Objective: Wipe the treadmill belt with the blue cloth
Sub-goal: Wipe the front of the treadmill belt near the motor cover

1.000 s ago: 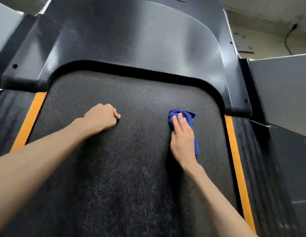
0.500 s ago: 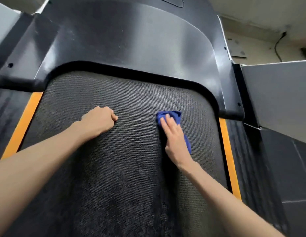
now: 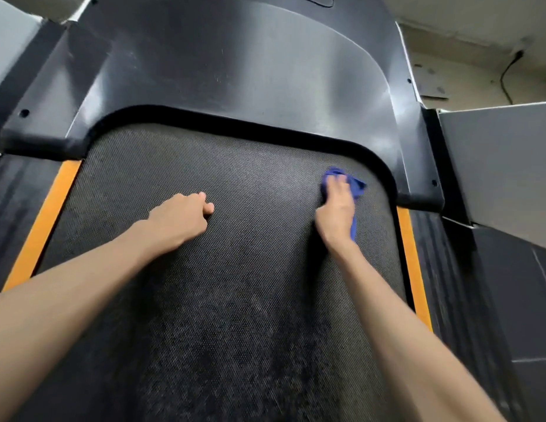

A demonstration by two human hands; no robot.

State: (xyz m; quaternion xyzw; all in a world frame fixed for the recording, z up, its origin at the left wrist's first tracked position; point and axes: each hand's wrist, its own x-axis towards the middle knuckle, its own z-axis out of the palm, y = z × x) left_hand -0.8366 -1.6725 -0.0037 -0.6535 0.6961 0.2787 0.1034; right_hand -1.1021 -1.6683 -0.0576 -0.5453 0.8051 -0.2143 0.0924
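Black textured belt [image 3: 235, 284] bore both hands. Right hand [image 3: 337, 213] pressed the blue cloth [image 3: 358, 185], fingers bent over it, near the far right corner. Left hand [image 3: 180, 216] rested fisted, holding nothing.

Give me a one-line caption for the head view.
Right hand holds a blue cloth on the treadmill belt near its far right corner; left hand rests fisted mid-belt.
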